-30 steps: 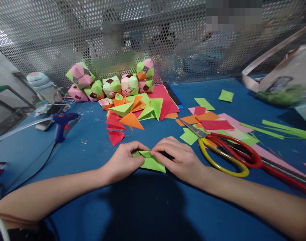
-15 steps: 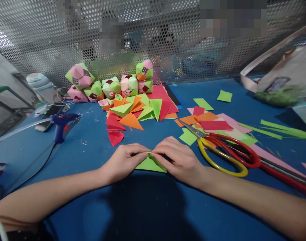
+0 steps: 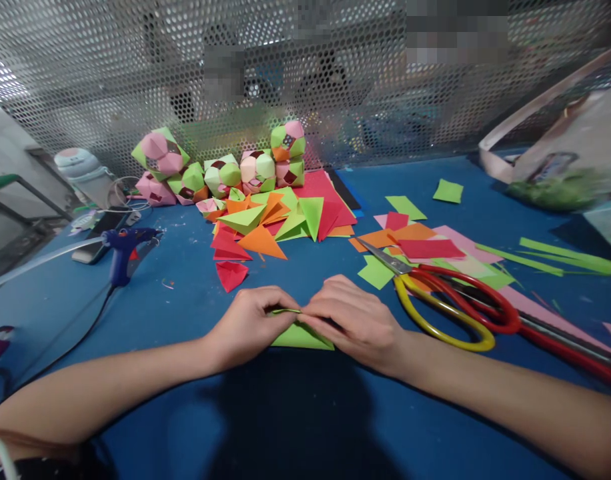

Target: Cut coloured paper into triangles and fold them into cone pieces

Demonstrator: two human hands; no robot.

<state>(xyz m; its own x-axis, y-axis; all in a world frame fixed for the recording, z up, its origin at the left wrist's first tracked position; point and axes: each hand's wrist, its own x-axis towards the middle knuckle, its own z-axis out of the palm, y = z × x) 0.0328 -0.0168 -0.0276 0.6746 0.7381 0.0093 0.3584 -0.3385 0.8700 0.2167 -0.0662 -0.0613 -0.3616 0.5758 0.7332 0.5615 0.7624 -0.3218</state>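
Between my hands lies a folded piece of green paper (image 3: 303,337), its long straight edge toward me on the blue table. My left hand (image 3: 253,325) pinches its upper left edge between thumb and fingers. From the other side my right hand (image 3: 355,320) grips the paper near its top, the fingertips of both hands almost touching. Much of the paper is hidden behind the fingers. Beyond my hands sits a pile of folded green, orange and red paper pieces (image 3: 260,241). A small red folded piece (image 3: 231,275) lies nearest my left hand.
Scissors with red and yellow handles (image 3: 443,312) lie right of my right hand, over paper scraps (image 3: 430,249). A blue glue gun (image 3: 120,257) with its cord stands on the left. Folded paper balls (image 3: 223,175) line the perforated metal screen. A bag (image 3: 565,153) sits at far right.
The top edge of the green paper has lifted and curled at my left fingertips. My fingers have shifted slightly on the paper; both hands stay in nearly the same place.
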